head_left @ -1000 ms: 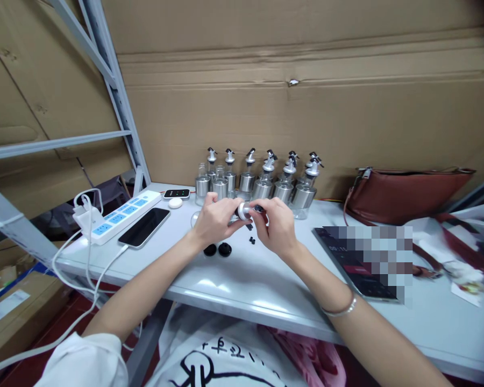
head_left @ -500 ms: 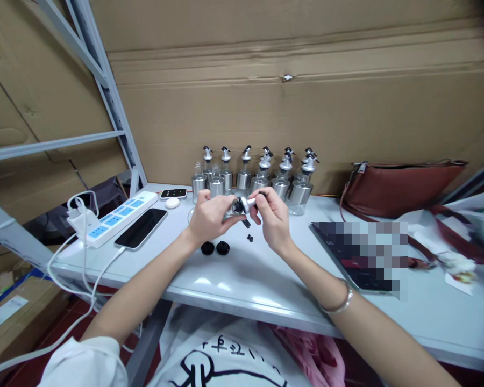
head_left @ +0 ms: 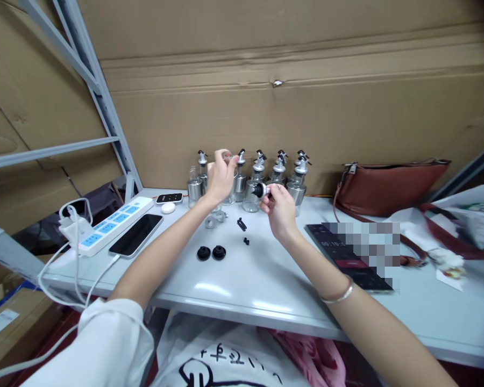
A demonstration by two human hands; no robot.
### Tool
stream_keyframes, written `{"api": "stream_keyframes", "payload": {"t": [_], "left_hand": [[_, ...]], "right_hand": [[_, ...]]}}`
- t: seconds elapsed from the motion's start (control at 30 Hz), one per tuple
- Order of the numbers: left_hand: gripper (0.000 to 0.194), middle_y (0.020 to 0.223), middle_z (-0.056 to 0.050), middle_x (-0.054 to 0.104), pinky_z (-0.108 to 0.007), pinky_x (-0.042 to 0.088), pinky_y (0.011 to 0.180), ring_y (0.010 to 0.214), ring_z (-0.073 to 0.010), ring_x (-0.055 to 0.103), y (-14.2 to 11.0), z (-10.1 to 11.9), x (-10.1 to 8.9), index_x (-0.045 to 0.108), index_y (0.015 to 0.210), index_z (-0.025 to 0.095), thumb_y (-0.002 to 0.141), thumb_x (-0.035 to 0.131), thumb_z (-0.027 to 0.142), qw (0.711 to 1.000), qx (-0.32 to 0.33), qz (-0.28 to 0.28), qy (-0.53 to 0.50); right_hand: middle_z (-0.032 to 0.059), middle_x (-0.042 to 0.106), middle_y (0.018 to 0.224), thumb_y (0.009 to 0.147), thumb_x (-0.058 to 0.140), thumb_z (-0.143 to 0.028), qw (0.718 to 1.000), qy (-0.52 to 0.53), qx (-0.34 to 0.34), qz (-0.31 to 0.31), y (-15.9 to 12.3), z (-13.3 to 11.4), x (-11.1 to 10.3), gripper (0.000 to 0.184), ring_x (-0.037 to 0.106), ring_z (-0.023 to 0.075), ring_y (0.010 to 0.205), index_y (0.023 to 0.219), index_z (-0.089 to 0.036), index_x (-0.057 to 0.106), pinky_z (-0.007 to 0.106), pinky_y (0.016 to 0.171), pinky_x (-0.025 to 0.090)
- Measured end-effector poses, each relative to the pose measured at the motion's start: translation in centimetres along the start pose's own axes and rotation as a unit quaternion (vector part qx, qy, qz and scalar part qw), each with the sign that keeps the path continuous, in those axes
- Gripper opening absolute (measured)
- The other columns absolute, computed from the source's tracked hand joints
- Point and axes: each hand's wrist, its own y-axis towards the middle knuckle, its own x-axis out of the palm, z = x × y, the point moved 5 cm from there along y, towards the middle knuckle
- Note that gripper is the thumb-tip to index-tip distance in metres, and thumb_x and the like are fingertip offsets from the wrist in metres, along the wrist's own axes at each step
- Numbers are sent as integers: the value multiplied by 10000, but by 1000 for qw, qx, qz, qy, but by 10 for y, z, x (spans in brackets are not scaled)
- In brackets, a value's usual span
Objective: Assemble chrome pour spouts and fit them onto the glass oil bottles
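My left hand (head_left: 222, 176) reaches to the back row, fingers curled round the neck of an uncapped glass bottle (head_left: 229, 198), partly hidden behind the hand. In front of the row, my right hand (head_left: 280, 209) pinches a pourer spout (head_left: 261, 190), its black stopper pointing left. Several steel-banded bottles with silver pourers (head_left: 299, 185) stand behind the hands. At the left end is another bottle without a pourer (head_left: 194, 188). Greyish clear pieces (head_left: 215, 219), black lever pieces (head_left: 242, 223), tiny black pieces (head_left: 246, 241) and two round black parts (head_left: 219, 252) lie on the table.
A power strip (head_left: 116, 223), a phone (head_left: 136, 235) on a white cable and a round white case (head_left: 168, 208) lie left. On the right are a tablet (head_left: 339, 258) showing a timer and a brown bag (head_left: 391, 188). Cardboard (head_left: 298, 118) stands behind the table.
My left hand has left the right hand and moved back to a bottle's neck. My right hand has shifted slightly right, still holding the spout. The greyish clear pieces now show on the table.
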Motion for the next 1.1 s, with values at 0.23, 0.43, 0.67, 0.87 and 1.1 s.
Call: {"api": "stream_keyframes", "payload": {"t": [0.23, 0.43, 0.67, 0.87, 1.1], "left_hand": [[218, 1021, -101, 642, -368, 384, 933, 960, -205, 628, -1, -44, 52, 382, 1086, 167, 946, 374, 333, 992, -91, -85, 10], [247, 983, -114, 627, -398, 368, 945, 991, -223, 606, -4, -55, 69, 359, 1113, 138, 945, 358, 320, 991, -101, -90, -3], [491, 1281, -165, 383, -406, 348, 1001, 1214, -220, 420, -10, -31, 44, 189, 1292, 192, 906, 440, 364, 994, 102, -34, -2], [504, 1183, -142, 520, -394, 372, 917, 1128, -256, 487, -76, 21, -18, 314, 1267, 180, 891, 416, 500, 946, 298, -84, 97], [288, 832, -49, 647, -314, 372, 699, 665, -159, 544, -101, 15, -23, 460, 1049, 167, 886, 490, 402, 952, 280, -87, 92]], "right_hand": [[-83, 451, 495, 746, 621, -429, 1000, -12, 3, -12, -2, 0, 6, 271, 373, 45, 391, 725, -196, 484, 175, 365, 280], [-89, 462, 490, 746, 608, -421, 1000, -28, 0, -8, -2, -1, 6, 273, 378, 39, 378, 710, -195, 460, 178, 365, 283], [-99, 479, 465, 761, 594, -406, 998, -64, -20, -15, -5, -6, 6, 253, 365, 47, 345, 831, -209, 452, 185, 362, 264], [-121, 417, 397, 710, 657, -429, 994, -65, 33, -83, -16, 3, 21, 335, 312, 50, 340, 864, -218, 447, 169, 351, 185], [-85, 443, 509, 797, 560, -504, 970, -163, -51, -172, -37, -9, 37, 347, 397, 79, 429, 949, -203, 477, 218, 440, 330]]}}
